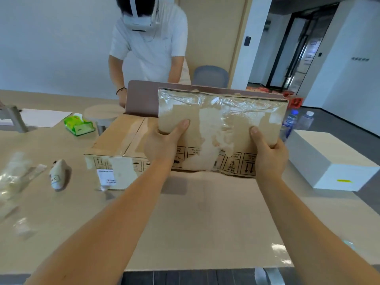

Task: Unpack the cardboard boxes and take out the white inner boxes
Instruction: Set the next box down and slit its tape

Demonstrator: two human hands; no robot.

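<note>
- Above the desk (205, 223), at the centre of the view, a cardboard box (222, 128) is held between both hands, lifted at its far edge so that its broad taped face tilts toward the camera.
- Left hand (162, 145): grasps the box's left end, thumb lying flat on the facing panel, remaining fingers hidden behind the box.
- Right hand (267, 153): grasps the box's right end in the same way, thumb on the facing panel, fingers wrapped behind.
- Key relation: the box's long axis runs left to right, spanning from one grip to the other; the box lies directly ahead of both hands and neither hand is clearly nearer.
- Judgement: the box appears still sealed, so the tape on the facing panel must be opened first.
- Appearance of the box: brown corrugated card, scuffed and torn along the upper edge, covered by wrinkled clear tape (222, 108); printed handling symbols sit upside down along the lower edge.
- A second cardboard box (117, 149), taped shut and labelled, lies on the desk just left of and behind the held one.
- A white inner box (329, 159) stands on the desk to the right, apart from the hands.
- Another person in a white shirt (150, 48) stands across the desk.
</note>
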